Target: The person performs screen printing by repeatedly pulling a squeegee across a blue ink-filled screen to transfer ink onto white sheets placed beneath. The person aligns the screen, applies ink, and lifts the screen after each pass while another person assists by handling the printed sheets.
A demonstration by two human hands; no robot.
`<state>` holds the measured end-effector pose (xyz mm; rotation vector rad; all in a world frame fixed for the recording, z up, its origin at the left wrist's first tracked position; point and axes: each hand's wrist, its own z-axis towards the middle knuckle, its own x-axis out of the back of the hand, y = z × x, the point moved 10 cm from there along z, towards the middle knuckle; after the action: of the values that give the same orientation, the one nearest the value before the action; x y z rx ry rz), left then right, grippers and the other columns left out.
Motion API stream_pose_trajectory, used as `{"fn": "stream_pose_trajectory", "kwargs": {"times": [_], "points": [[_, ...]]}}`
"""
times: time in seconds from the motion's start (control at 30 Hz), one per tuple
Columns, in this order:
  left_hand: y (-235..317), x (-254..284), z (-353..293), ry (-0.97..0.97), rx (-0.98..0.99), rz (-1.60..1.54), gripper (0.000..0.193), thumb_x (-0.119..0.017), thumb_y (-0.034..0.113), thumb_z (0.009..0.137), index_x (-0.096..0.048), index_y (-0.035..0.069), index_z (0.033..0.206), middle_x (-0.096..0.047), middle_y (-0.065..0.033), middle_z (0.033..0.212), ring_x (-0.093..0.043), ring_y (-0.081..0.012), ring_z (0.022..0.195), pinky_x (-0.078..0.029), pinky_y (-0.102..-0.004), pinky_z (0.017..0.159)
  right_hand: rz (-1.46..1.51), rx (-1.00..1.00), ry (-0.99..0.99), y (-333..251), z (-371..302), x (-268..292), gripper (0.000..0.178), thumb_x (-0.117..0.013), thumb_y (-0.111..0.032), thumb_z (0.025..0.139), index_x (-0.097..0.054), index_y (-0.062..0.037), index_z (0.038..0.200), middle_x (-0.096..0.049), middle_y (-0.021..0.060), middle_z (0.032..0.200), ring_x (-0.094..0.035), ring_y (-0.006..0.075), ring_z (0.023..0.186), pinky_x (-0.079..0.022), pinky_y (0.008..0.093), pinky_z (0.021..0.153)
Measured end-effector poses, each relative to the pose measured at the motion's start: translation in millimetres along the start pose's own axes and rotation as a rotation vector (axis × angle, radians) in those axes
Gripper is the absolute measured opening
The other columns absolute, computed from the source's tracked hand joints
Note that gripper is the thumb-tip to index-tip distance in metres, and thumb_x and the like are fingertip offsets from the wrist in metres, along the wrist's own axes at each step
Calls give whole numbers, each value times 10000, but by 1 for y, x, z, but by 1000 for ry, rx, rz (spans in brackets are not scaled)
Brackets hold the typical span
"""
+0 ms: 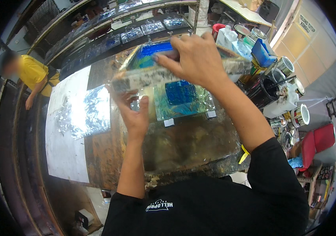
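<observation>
A screen-printing frame [148, 79] is tilted up over the worktable, with blue ink across its mesh. My right hand [199, 59] is over the frame, fingers curled round a dark, blurred bar that looks like a squeegee [168, 56]. My left hand [133, 116] is below the frame's near left corner, fingers apart and thumb stretched up; whether its fingertips touch the frame cannot be told. Beneath the frame lies a shiny clear sheet [164, 108] with a blue printed square [181, 93]. Two small white tabs [169, 122] sit along its near edge.
Left of the frame, a silvery sheet [91, 112] lies on a white board [63, 153]. Racks with more printed sheets [152, 27] stand behind. Paint cans and jugs [280, 92] crowd the right side, near a red chair [319, 141]. A person in yellow [34, 72] is at far left.
</observation>
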<state>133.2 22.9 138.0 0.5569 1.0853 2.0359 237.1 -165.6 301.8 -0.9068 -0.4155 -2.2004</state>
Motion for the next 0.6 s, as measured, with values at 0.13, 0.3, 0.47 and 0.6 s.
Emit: {"fn": "stream_pose_trajectory", "kwargs": {"times": [0.13, 0.3, 0.47, 0.6], "points": [[-60, -43, -45, -404, 161, 866, 743, -757, 355, 981, -470, -85, 1508, -563, -310, 1320, -579, -439, 1191, -492, -519, 1010, -2, 15, 58, 15, 36, 6, 626, -623, -658, 973, -739, -73, 783, -716, 130, 722, -713, 325, 736, -458, 500, 796], [-109, -62, -92, -521, 277, 906, 528, -722, 237, 976, -533, -83, 1352, -555, -320, 1239, -537, -500, 1211, -474, -563, 1005, 26, 7, 12, 25, 59, 4, 646, -603, -669, 979, -754, -63, 814, -713, 132, 743, -704, 334, 756, -471, 460, 764], [-104, -59, -77, -434, 322, 729, 447, -651, 56, 943, -520, -84, 1346, -588, -347, 1199, -582, -527, 1129, -476, -597, 980, 37, -28, -13, 27, 64, 5, 603, -622, -619, 982, -753, -45, 849, -695, 133, 729, -667, 340, 717, -459, 447, 763], [-100, -64, -75, -441, 371, 662, 497, -605, -17, 905, -505, -83, 1387, -641, -347, 1144, -627, -523, 1072, -494, -612, 933, 88, -23, 44, 27, 62, 8, 631, -621, -631, 973, -758, -39, 805, -720, 138, 734, -702, 344, 726, -501, 464, 797]]}}
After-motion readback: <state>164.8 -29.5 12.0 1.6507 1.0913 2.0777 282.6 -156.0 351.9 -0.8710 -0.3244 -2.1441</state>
